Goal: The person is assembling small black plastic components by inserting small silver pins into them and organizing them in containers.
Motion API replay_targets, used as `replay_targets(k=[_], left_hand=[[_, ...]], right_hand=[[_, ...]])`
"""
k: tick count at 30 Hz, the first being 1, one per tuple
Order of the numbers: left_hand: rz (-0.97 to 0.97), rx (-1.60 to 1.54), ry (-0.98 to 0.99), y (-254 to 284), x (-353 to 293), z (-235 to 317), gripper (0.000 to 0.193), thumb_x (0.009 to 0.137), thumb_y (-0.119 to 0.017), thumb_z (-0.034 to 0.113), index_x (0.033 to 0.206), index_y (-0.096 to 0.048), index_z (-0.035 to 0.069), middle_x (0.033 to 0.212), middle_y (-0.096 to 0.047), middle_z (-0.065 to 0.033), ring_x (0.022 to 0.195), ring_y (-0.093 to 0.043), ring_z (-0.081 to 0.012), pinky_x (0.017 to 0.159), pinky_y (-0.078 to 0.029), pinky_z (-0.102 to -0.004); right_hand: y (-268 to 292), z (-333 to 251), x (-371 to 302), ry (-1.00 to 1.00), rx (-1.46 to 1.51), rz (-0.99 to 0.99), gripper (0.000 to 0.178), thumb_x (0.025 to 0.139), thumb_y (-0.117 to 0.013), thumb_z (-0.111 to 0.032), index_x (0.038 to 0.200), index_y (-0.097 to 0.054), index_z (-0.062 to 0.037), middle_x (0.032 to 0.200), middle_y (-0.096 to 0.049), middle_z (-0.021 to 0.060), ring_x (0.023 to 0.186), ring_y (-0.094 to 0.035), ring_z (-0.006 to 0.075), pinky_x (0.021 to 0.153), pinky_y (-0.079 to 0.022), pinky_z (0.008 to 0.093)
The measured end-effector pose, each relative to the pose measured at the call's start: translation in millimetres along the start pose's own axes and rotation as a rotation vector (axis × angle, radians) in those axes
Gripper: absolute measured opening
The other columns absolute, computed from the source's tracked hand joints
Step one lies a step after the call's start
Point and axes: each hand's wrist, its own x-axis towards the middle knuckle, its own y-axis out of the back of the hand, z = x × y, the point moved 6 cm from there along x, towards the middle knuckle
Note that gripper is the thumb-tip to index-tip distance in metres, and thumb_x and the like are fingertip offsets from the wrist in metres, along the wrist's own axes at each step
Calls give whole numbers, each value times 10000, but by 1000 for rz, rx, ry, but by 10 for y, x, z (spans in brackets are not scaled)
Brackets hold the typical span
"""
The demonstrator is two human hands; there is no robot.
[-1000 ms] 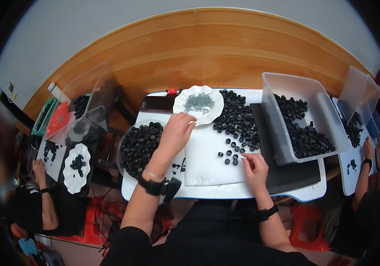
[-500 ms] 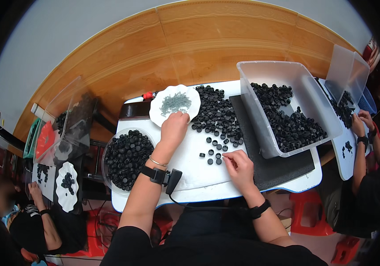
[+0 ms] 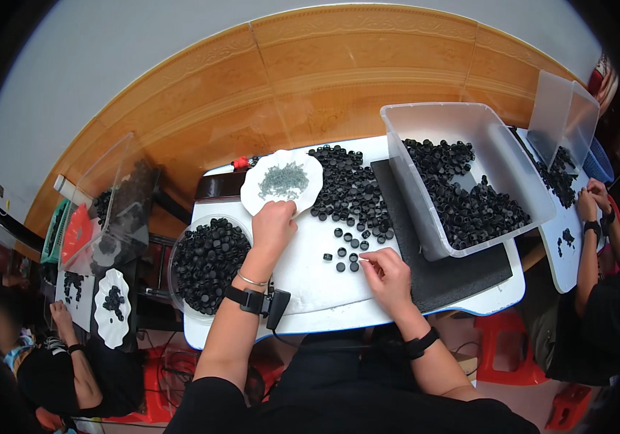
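My left hand [image 3: 273,228] is at the near edge of a white scalloped plate [image 3: 254,197], its fingers curled together and their tips mostly hidden from above. Small clear greenish pieces [image 3: 284,179] are heaped on that plate. My right hand [image 3: 388,278] rests low over the white tabletop [image 3: 317,278], thumb and forefinger pinched at a tiny pale thing too small to name. Just left of those fingertips lie several loose round black caps [image 3: 354,266]. Beyond them spreads a larger pile of the same caps [image 3: 349,184].
A round clear tub [image 3: 172,271] full of black caps stands left of my forearm. On the right, a big translucent bin [image 3: 462,252] holds more caps on a dark mat [image 3: 454,282]. Co-workers sit at tables on both sides. A red stool [image 3: 505,347] stands below right.
My left hand has drawn back a little from the plate toward me, fingers still curled. My right hand stays nearly where it was, still pinched. The whole view has shifted slightly.
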Motion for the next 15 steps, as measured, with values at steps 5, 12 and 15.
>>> replay_targets(k=[5,12,15], left_hand=[[48,-15,18,111,-173,-7,96,634,-602,34,709,-575,89,707,-588,-55,725,-564,-246,581,-482,-370],[44,-16,80,197,-379,-21,141,642,-613,27,772,-613,84,753,-599,-57,768,-571,-247,649,-482,-353],[114,-111,53,335,-458,137,166,657,-621,35,819,-607,66,784,-595,-77,790,-563,-262,680,-472,-358]], right_hand=[[22,2,-10,3,38,3,142,744,-666,-50,885,-654,-44,758,-567,53,556,-559,128,501,-451,239],[71,-179,49,114,-279,-93,560,643,-779,-216,1136,-548,-86,1154,-468,158,1076,-471,311,864,-424,387],[-62,-116,92,8,-395,-240,1081,463,-849,-418,1362,-305,-161,1400,-172,274,1291,-147,491,1016,-238,554]])
